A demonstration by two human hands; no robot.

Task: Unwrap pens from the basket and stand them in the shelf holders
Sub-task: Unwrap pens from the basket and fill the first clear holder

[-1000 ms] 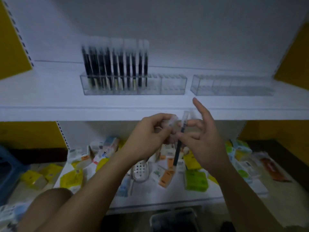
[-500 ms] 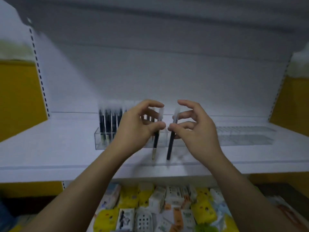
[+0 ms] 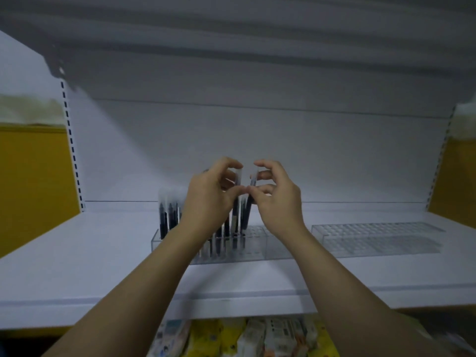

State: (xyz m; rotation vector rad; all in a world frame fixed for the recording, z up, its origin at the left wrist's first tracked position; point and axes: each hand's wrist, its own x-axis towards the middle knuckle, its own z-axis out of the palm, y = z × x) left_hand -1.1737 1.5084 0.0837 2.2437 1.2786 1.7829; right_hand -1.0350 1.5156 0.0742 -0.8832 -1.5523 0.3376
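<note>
Holding one pen per side. My left grip (image 3: 206,199) pinches the left pen (image 3: 235,215) near its top end between thumb and forefinger. The right grip (image 3: 278,202) pinches the right pen (image 3: 247,212) the same way. Both pens hang tip down over the left holder (image 3: 257,244) on the white shelf (image 3: 90,253), at the right end of the standing pens (image 3: 167,217) that already fill its left part.

The left pen's tip is down among the slots; I can't tell if it is seated. The right pen leans a little, its tip just above the free slots.

The high pinch makes sense to me: it keeps fingers off the neighbouring pens and lets each pen drop straight in. Both pens look unwrapped, but blur makes that hard to confirm.

A second holder (image 3: 373,235) sits further right with no pens in it. The basket is not in view. Coloured packets (image 3: 231,336) lie on the lower shelf, near edge.

My read of the step is placing. Next I would lower each pen into a free slot, then let go.
</note>
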